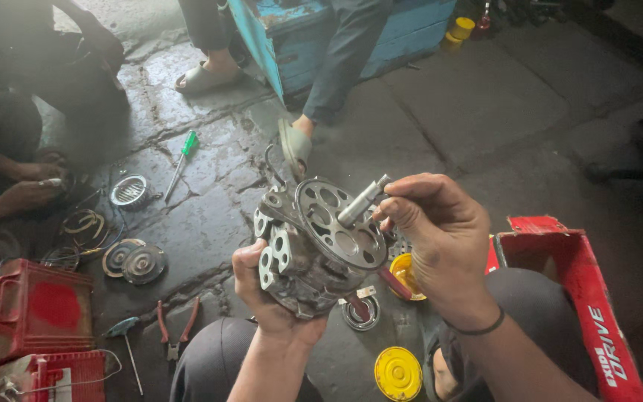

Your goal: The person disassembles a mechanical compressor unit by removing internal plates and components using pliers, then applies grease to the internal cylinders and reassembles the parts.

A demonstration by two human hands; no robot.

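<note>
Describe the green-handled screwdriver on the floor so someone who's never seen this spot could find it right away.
Start at the blue box at the top of the view, then drop down and left onto the cracked stone floor. The screwdriver lies there slanted, just right of a round metal grille. Its bright green handle sets it apart; the red-handled pliers lie much lower.

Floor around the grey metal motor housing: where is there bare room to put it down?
Bare stone lies right of the blue wooden box, above the red cardboard box. Left is crowded: round metal covers, red-handled pliers, green-handled screwdriver, red metal toolbox.
</note>
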